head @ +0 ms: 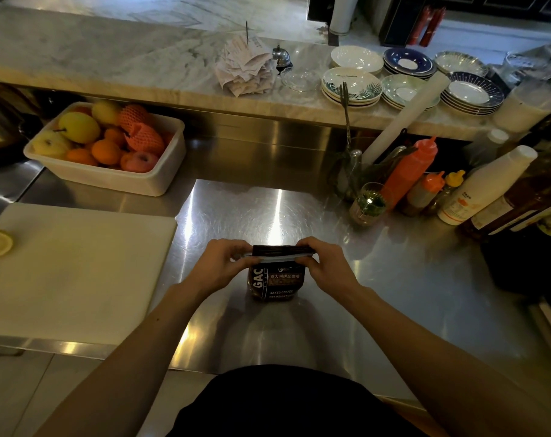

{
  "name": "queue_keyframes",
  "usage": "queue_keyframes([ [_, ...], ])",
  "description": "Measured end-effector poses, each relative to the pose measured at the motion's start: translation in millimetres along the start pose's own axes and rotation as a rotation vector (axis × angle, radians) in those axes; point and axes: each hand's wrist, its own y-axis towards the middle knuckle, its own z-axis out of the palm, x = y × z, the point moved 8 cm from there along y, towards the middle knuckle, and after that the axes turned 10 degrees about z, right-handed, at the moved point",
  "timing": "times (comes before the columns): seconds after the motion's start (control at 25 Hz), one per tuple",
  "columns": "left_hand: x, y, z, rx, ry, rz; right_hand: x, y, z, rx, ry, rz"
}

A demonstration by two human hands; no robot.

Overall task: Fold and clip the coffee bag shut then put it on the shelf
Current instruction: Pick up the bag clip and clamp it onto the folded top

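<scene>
We find the coffee bag (275,280) upright on the steel counter (394,279), left hand (225,263) and right hand (326,263) pinching the pale clip (279,254) across its folded top, evidently to hold the fold flat.

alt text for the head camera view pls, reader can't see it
Both hands, left hand and right hand, hold the folded top of a dark coffee bag standing on a steel counter, with a pale clip lying across the fold. A white cutting board lies to the left, with a tub of fruit behind it.
</scene>
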Motion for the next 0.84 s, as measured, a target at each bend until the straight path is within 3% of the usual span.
queue_keyframes([
  [0.2,-9,0,0,-0.015,0.111,0.077,-1,2,-1,0.019,0.023,0.016],
  [0.44,-1,6,10,0.145,0.425,0.054,8,-1,-3,0.075,-0.029,0.003],
  [0.72,-4,9,14,0.249,0.49,0.194,60,17,33,0.406,-0.7,-0.17],
  [0.84,1,6,12,0.222,0.465,0.149,76,25,55,0.446,-0.78,-0.199],
])
